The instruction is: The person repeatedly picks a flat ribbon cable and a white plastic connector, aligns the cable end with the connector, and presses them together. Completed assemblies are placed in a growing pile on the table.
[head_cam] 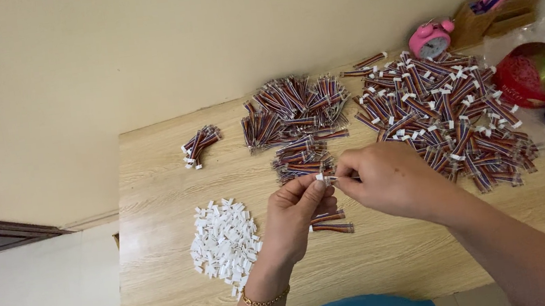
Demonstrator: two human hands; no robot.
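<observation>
My left hand (295, 213) pinches a small white plastic connector (320, 177) between thumb and forefinger, above the wooden table (166, 302). My right hand (388, 177) meets it from the right, gripping a short multicoloured wire bundle whose end touches the connector; the fingers hide most of the wire. A pile of loose white connectors (225, 242) lies left of my left hand. Two wire bundles (330, 222) lie just below my hands. A gold bracelet (264, 301) circles my left wrist.
Bare wire bundles are heaped at the table's back middle (294, 111). A large heap with white connectors fitted (446, 113) spreads to the right, and a small bunch (198, 145) lies at left. A pink alarm clock (430, 38), wooden pen holder (486, 16) and red round tin (537, 73) stand at the back right.
</observation>
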